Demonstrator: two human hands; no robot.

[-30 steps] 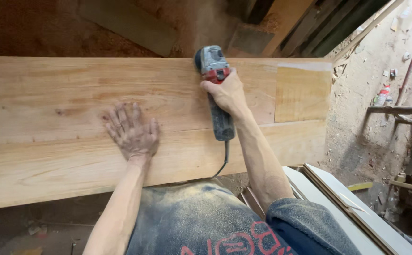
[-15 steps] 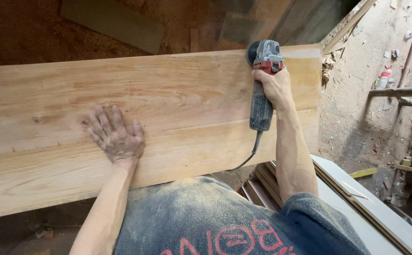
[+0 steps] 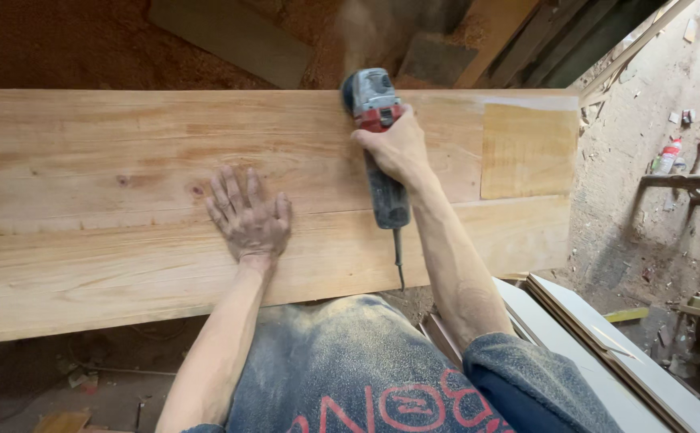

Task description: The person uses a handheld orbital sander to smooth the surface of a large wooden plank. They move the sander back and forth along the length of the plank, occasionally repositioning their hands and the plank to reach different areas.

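A wide pale wooden panel (image 3: 125,216), glued up from several boards, lies flat across the view, and everything here sits in relation to it. The right hand (image 3: 398,148) is at the panel's far edge, its fingers wrapped tightly around the body of a grey-and-red power sander (image 3: 378,120) whose head rides on the wood; dust rises just beyond that edge. The sander's cord (image 3: 399,261) trails back over the panel's near edge. The left hand (image 3: 247,215) rests palm-down near the panel's middle, fingers spread and flat on the surface, gripping nothing. A darker square patch (image 3: 529,151) marks the panel's right end. Stacked white boards (image 3: 606,353) lie below its near right corner. The panel looks stiff and fairly heavy, best steadied by flat pressure from above; the sander seems compact and likely buzzy, safest held firmly around its body.
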